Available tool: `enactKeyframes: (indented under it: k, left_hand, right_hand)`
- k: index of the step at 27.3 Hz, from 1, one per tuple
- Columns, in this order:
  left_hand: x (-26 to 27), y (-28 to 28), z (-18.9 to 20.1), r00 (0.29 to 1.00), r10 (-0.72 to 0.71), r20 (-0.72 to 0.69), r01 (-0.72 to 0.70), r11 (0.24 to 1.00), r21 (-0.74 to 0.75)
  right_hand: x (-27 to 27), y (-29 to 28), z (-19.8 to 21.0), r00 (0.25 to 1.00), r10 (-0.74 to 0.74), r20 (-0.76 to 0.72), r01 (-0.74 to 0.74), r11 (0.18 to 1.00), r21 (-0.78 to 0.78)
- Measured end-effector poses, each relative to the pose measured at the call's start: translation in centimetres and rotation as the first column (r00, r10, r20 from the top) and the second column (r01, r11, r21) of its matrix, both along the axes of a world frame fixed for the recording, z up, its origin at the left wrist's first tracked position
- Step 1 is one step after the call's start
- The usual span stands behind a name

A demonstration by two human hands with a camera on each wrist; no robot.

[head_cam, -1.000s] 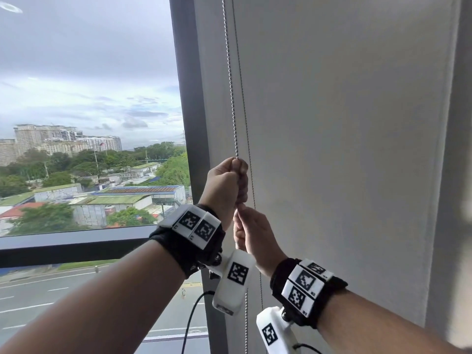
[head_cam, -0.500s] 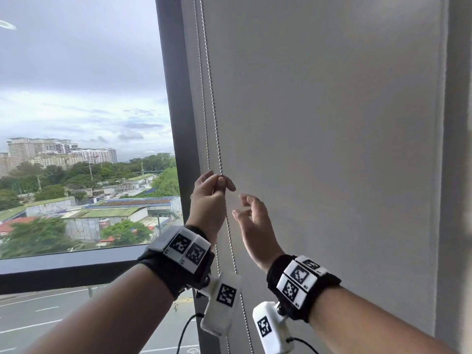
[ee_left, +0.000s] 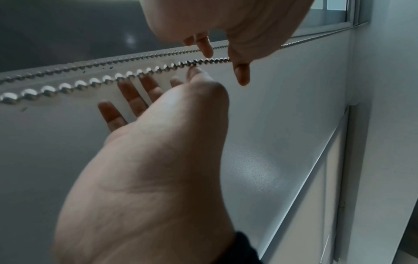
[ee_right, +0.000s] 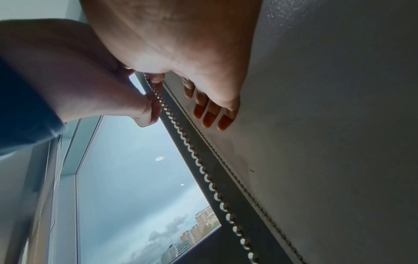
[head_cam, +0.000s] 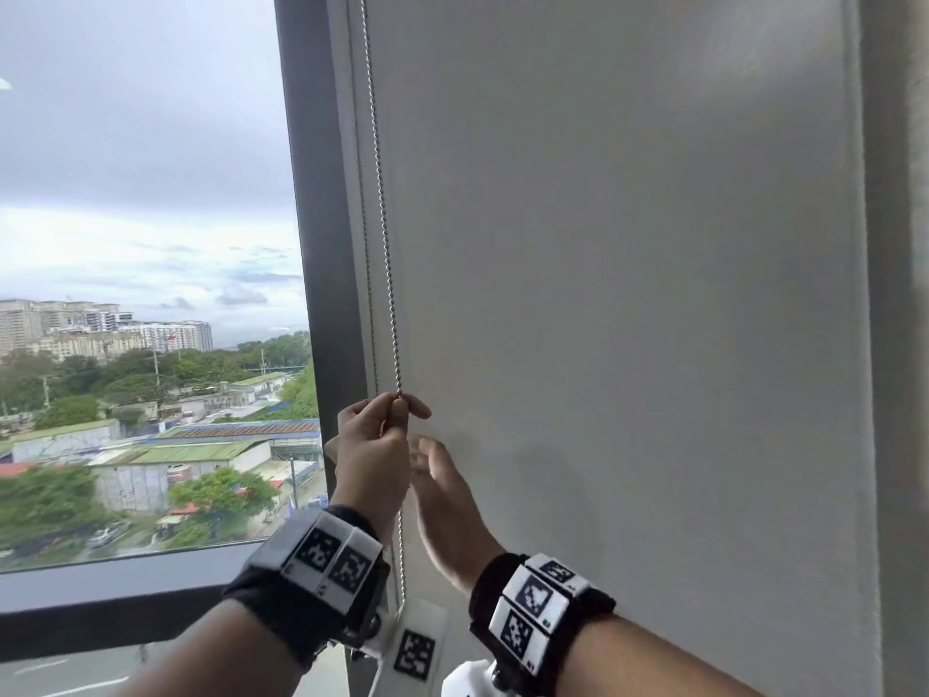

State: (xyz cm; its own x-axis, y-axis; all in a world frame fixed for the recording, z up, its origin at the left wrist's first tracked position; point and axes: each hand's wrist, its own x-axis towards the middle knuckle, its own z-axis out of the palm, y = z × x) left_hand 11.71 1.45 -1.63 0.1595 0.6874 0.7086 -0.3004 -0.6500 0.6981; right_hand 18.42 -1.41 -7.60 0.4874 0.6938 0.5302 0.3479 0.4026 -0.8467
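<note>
A metal bead chain (head_cam: 384, 244) hangs beside a grey roller blind (head_cam: 628, 294). My left hand (head_cam: 399, 404) pinches the front strand between thumb and forefinger at about chest height. The left wrist view shows that pinch of the left hand (ee_left: 224, 60) on the chain (ee_left: 101, 80). My right hand (head_cam: 427, 460) is open just below and to the right, fingers straight, holding nothing. In the right wrist view the right hand (ee_right: 187, 96) lies close to the blind (ee_right: 328, 125), with the left hand (ee_right: 156, 107) on the chain (ee_right: 199, 160).
A dark window frame post (head_cam: 311, 244) stands left of the chain, with glass (head_cam: 151, 193) showing sky and buildings. A dark sill bar (head_cam: 125, 591) runs below. A second, thinner chain strand (head_cam: 369, 294) hangs behind the first. A wall edge (head_cam: 895, 344) borders the blind on the right.
One second ago both hands gripped the chain, one above the other. My right hand has let go and opened. The left hand now pinches with its fingertips instead of a fist.
</note>
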Motion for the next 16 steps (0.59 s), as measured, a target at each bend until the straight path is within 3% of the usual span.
enactKeyframes:
  k: [4, 8, 11, 13, 16]
  left_hand:
    - [0.3, 1.4, -0.3, 0.998, 0.049, -0.044, -0.049, 0.999, -0.008]
    - [0.2, 0.4, 0.0, 0.989, -0.146, -0.006, 0.145, 0.986, -0.081]
    - [0.2, -0.3, 0.1, 0.986, -0.165, 0.002, 0.164, 0.983, -0.084]
    - [0.3, -0.1, 0.1, 0.989, -0.147, 0.016, 0.148, 0.985, -0.092]
    - [0.2, -0.1, 0.2, 0.985, -0.174, 0.022, 0.175, 0.977, -0.120]
  right_hand:
    - [0.0, 0.2, 0.4, 0.994, -0.095, 0.061, 0.093, 0.995, 0.045]
    - [-0.1, 0.8, 0.5, 0.999, 0.020, -0.031, -0.019, 0.999, 0.036]
    - [-0.3, 0.6, 0.5, 0.996, 0.080, -0.027, -0.079, 0.996, 0.035]
    - [-0.5, 0.2, 0.6, 0.999, 0.049, 0.008, -0.049, 0.998, 0.035]
    - [-0.5, -0.2, 0.8, 0.989, -0.125, 0.075, 0.117, 0.987, 0.106]
